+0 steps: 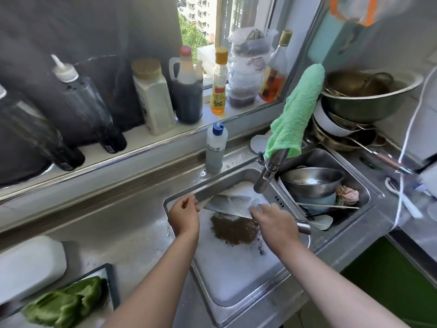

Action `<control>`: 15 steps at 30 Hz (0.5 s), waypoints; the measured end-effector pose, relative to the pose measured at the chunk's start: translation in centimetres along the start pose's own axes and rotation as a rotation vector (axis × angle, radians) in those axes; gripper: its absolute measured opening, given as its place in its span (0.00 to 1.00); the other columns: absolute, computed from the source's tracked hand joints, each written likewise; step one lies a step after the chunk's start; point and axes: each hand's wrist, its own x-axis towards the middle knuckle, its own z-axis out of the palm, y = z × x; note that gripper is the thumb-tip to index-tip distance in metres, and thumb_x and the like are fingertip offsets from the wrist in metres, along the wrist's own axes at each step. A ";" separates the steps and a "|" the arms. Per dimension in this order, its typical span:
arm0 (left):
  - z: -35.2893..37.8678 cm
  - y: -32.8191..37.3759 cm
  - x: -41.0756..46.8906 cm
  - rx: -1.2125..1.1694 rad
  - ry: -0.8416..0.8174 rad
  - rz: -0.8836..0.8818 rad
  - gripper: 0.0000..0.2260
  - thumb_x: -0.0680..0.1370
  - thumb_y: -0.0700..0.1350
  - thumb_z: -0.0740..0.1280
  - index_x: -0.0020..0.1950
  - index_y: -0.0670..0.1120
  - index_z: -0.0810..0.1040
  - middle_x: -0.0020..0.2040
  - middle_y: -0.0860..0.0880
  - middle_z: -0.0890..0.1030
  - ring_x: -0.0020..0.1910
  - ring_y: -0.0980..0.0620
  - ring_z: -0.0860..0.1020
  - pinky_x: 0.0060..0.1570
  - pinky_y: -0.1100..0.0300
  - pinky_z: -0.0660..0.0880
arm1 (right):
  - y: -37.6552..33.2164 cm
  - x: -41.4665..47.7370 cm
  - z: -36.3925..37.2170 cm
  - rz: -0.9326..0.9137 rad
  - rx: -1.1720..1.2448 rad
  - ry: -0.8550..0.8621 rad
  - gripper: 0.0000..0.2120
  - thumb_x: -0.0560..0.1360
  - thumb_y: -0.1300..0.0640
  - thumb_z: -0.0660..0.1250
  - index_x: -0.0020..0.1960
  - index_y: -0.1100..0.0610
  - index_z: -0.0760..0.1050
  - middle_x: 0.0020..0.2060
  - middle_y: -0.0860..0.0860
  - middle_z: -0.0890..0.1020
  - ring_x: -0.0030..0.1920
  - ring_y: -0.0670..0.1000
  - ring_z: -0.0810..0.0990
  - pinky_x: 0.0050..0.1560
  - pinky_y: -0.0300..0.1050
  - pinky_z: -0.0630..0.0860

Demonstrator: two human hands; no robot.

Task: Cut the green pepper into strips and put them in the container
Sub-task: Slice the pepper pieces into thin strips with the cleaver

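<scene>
- Head view: left hand [184,215] curls its fingers round the edge of the white cutting board [236,268], which lies in the sink [250,311].
- Right hand [275,222] grips the cleaver [228,205]; its blade spans between both hands, just above a brown crumb pile [234,230].
- Green pepper [66,301] lies in a dark-rimmed tray [110,278], well left of the left hand and nearer the person.

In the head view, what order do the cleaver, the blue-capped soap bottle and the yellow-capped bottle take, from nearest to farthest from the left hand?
1. The cleaver, right beside the left hand, over the sink.
2. The soap bottle, behind the sink.
3. The yellow-capped bottle, up on the windowsill.
</scene>
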 end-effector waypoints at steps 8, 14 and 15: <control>-1.7 -1.5 -0.2 -0.042 -0.059 -0.033 0.06 0.80 0.46 0.68 0.44 0.52 0.82 0.37 0.50 0.83 0.37 0.54 0.80 0.48 0.55 0.79 | -1.4 1.1 0.0 0.010 0.009 0.055 0.22 0.58 0.70 0.69 0.50 0.57 0.83 0.37 0.56 0.80 0.36 0.60 0.78 0.27 0.48 0.68; -0.7 -1.4 -0.6 -0.164 -0.086 -0.123 0.04 0.80 0.44 0.69 0.48 0.45 0.83 0.38 0.47 0.82 0.36 0.53 0.79 0.46 0.59 0.80 | 0.0 1.3 0.1 0.802 1.077 -0.440 0.09 0.78 0.55 0.66 0.40 0.56 0.76 0.31 0.54 0.78 0.28 0.54 0.73 0.27 0.40 0.67; -0.1 -1.4 -0.6 -0.182 -0.112 -0.148 0.05 0.80 0.43 0.68 0.49 0.43 0.83 0.38 0.46 0.82 0.35 0.53 0.79 0.45 0.59 0.80 | 0.3 1.1 -0.1 0.921 1.302 -0.482 0.09 0.80 0.57 0.65 0.41 0.59 0.75 0.29 0.54 0.75 0.24 0.53 0.69 0.25 0.39 0.65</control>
